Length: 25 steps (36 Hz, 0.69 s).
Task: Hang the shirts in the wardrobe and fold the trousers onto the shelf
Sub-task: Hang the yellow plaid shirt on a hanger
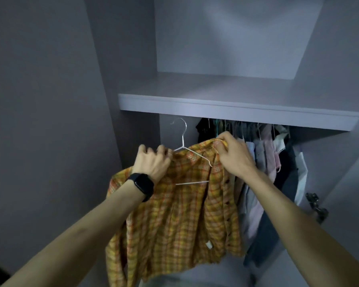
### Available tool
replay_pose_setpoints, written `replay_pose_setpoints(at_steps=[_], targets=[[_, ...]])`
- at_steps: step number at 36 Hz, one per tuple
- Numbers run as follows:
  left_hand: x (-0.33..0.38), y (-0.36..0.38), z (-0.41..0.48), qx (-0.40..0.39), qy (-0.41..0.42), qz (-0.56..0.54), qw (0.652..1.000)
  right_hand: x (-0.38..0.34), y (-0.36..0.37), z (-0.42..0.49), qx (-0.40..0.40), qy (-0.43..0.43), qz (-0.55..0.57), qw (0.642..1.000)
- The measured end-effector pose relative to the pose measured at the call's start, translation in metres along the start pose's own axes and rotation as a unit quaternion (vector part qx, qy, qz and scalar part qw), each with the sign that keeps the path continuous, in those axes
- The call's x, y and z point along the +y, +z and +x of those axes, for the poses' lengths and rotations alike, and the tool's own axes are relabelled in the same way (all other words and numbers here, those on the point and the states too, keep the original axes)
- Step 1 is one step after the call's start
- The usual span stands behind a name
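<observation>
**Below the shelf: shirt only half seated on its hanger**

Between your two hands hangs the yellow-and-orange plaid shirt (174, 224), held up in front of the open wardrobe, not yet on any rail. Your left hand (151, 160), the one with the black wristwatch (142, 185), is curled tight over the shirt's shoulder where it covers one end of the thin white wire hanger (182, 141). Your right hand (232, 154) pinches a fold of the collar or shoulder cloth between thumb and fingers, lifted just above the hanger's other end.

That other end is the weak point. The wire arm below your right thumb lies bare on top of the cloth, so the shirt looks dressed on one side only. Let go now and the weight would likely drag it off sideways.

Watch the hook too. It stands above your left hand, close under the front lip of the pale grey shelf (236, 112), and a straight lift could knock it there. The rail itself is hidden behind that lip, so you would be hooking blind.

Beyond your right hand the row of hanging clothes (263, 154) is packed tight; the freer gap seems to be above your left hand. No trousers are in view.
</observation>
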<state>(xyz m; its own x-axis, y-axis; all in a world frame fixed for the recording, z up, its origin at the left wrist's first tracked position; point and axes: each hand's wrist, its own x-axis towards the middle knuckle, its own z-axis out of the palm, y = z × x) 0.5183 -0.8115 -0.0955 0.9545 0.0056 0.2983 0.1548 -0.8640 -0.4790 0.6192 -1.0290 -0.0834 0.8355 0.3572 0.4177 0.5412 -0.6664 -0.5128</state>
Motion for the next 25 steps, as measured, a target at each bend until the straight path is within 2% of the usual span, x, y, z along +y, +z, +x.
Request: replay_pose_setpoints(at_steps=[3, 5, 6, 9, 10, 11, 13, 14, 15, 17, 19, 23, 24, 25], targets=[[0.012, -0.002, 0.007, -0.018, -0.051, -0.075, 0.996, -0.025, -0.001, -0.012, 0.027, 0.030, 0.052, 0.998], [0.010, 0.003, 0.006, -0.032, -0.089, -0.133, 0.987, -0.028, 0.011, -0.034, 0.025, -0.006, 0.066, 0.997], [0.007, 0.007, 0.004, -0.032, -0.110, -0.165, 0.980, -0.022, 0.019, -0.049, -0.015, -0.021, 0.083, 0.996], [0.001, 0.028, -0.008, 0.012, -0.131, -0.278, 0.952, 0.007, 0.036, -0.089, -0.245, -0.002, 0.128, 0.961], [0.000, 0.034, -0.013, 0.040, -0.125, -0.313, 0.941, 0.019, 0.039, -0.094, -0.260, -0.002, 0.127, 0.957], [0.001, 0.041, -0.017, 0.075, -0.118, -0.344, 0.928, 0.029, 0.038, -0.094, -0.219, -0.008, 0.120, 0.968], [0.005, 0.051, -0.026, 0.142, -0.093, -0.379, 0.910, 0.040, 0.035, -0.080, -0.074, -0.017, 0.084, 0.994], [0.007, 0.052, -0.028, 0.159, -0.082, -0.388, 0.904, 0.041, 0.031, -0.069, -0.037, -0.017, 0.059, 0.997], [0.007, 0.053, -0.029, 0.159, -0.074, -0.393, 0.903, 0.038, 0.030, -0.058, -0.036, -0.031, 0.030, 0.998], [0.007, 0.051, -0.029, 0.144, -0.064, -0.405, 0.900, 0.034, 0.032, -0.038, -0.099, -0.077, -0.041, 0.991], [0.005, 0.051, -0.031, 0.138, -0.070, -0.445, 0.882, 0.032, 0.039, -0.029, -0.135, -0.119, -0.090, 0.980], [-0.006, 0.042, -0.042, 0.206, -0.165, -0.590, 0.763, 0.035, 0.051, -0.025, -0.083, -0.166, -0.131, 0.974], [-0.008, 0.036, -0.044, 0.206, -0.160, -0.606, 0.752, 0.037, 0.054, -0.024, -0.067, -0.169, -0.128, 0.975], [-0.009, 0.031, -0.047, 0.193, -0.134, -0.612, 0.755, 0.037, 0.057, -0.023, -0.054, -0.169, -0.121, 0.977]])
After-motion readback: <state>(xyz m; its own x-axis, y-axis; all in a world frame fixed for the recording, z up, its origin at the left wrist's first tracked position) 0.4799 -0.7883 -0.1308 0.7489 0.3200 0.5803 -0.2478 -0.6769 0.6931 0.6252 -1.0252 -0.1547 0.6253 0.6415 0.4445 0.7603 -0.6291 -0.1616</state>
